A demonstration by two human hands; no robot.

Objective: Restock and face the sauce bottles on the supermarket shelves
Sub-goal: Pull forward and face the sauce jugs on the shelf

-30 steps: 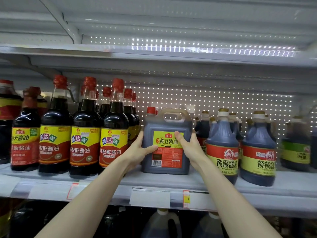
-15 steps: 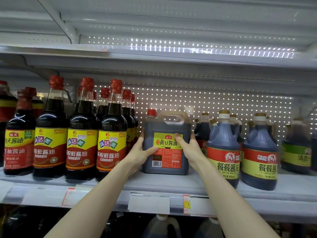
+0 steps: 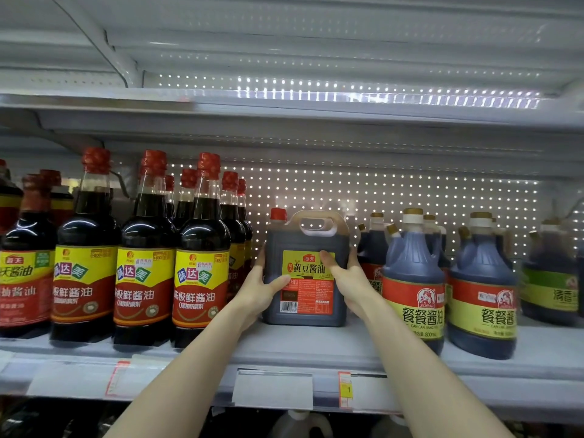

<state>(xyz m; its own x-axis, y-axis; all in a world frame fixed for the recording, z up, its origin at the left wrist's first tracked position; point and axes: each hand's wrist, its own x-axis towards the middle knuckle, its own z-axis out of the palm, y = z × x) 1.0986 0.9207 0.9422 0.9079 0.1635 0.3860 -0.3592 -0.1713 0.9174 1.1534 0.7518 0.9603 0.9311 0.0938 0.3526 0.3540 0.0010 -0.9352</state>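
A square dark soy sauce jug (image 3: 305, 298) with a red cap, a built-in handle and a yellow-and-red label stands upright on the grey shelf (image 3: 316, 346), set back from the front edge. My left hand (image 3: 260, 290) grips its left side, thumb across the front. My right hand (image 3: 347, 279) grips its right side, thumb on the yellow label. To the left stand tall red-capped bottles (image 3: 200, 267) in rows. To the right stand round blue-tinted bottles (image 3: 414, 289) with red-and-yellow labels.
A perforated back panel (image 3: 379, 197) closes the shelf behind. An upper shelf (image 3: 284, 112) hangs low over the bottle tops. Price tags (image 3: 273, 390) line the shelf's front rail. More jugs (image 3: 300, 425) show on the shelf below. Green-labelled bottles (image 3: 550, 289) stand far right.
Both hands have pushed the jug farther back on the shelf, keeping their hold. The camera has shifted slightly right and down.
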